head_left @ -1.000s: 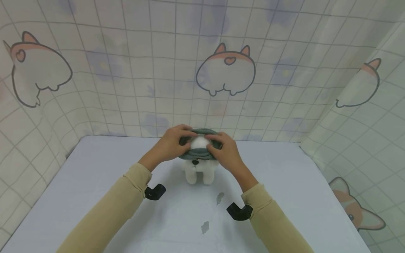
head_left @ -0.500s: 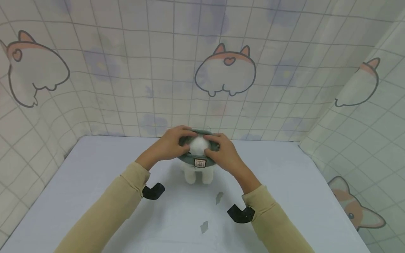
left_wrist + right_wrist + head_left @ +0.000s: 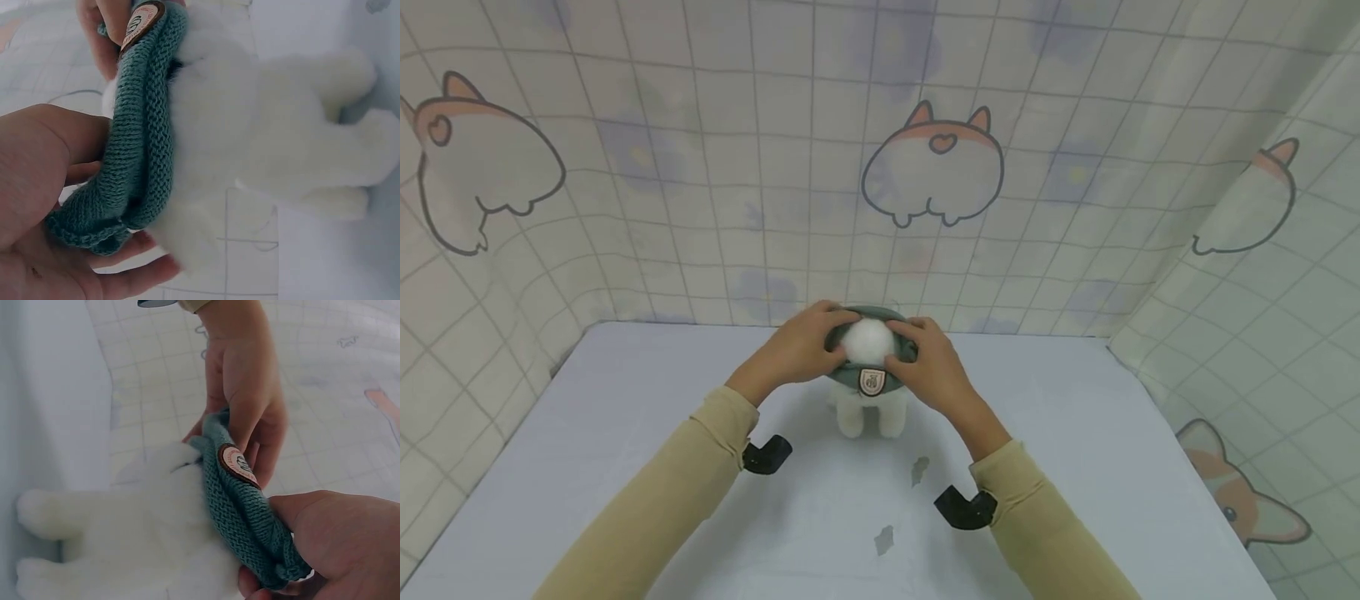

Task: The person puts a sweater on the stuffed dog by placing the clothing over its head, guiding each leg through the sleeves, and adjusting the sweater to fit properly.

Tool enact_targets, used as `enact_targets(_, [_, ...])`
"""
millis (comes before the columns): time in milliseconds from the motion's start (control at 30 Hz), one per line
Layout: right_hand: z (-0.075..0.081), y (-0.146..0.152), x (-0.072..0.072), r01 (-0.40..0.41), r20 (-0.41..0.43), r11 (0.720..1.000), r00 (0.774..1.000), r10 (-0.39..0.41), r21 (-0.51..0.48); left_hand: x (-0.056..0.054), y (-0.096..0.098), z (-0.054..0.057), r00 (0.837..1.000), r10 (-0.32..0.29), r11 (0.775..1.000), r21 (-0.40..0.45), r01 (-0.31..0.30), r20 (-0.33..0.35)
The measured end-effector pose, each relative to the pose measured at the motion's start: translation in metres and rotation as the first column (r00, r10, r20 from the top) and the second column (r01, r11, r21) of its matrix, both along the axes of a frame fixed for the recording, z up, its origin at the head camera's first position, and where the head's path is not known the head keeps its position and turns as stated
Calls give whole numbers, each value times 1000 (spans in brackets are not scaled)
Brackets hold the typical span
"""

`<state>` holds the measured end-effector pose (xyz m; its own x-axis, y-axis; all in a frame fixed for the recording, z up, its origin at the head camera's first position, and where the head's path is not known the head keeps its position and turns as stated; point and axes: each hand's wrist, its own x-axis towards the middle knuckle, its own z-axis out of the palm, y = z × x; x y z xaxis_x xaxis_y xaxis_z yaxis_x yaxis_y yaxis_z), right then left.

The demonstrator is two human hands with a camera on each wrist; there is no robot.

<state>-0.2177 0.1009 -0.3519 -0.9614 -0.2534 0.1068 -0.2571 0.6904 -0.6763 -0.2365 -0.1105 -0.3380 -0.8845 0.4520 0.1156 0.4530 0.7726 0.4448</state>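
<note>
Here on the table (image 3: 1045, 408), the toy (image 3: 250, 112) has its hat (image 3: 134, 137) turned down in front
It stands upright, crown bare inside the hat's ring; left hand (image 3: 801, 343) and right hand (image 3: 936, 362) each pinch a side, fingers curled close round the knit; and now the patch (image 3: 872, 382) faces out where the nose showed a second ago, so the front edge looks lower over the face

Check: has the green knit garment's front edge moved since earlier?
Yes: the garment's front edge moved down, nearer the white plush dog's front legs, which stand unmoved on the tabletop.
</note>
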Motion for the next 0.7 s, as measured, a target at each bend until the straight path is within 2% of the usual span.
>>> enact_targets(267, [-5, -2, 4, 30, 26, 999, 999, -30, 29, -5, -9, -8, 993, -25, 1000, 8, 24, 112])
enact_targets(400, [-11, -2, 5, 33, 100, 999, 994, -36, 27, -9, -14, -16, 979, -25, 998, 62, 12, 204])
enact_targets(533, [-19, -4, 2, 27, 233, 994, 972, -2, -104, -11, -17, -22, 944, -25, 987, 158, -29, 330])
enact_targets(633, [-25, -5, 0, 34, 301, 974, 953, 36, -226, -11, -18, -24, 909, -30, 967, 240, -78, 416])
enact_targets(700, [-29, -5, -1, 41, 329, 955, 942, 61, -294, -11, -18, -25, 891, -40, 951, 292, -105, 452])
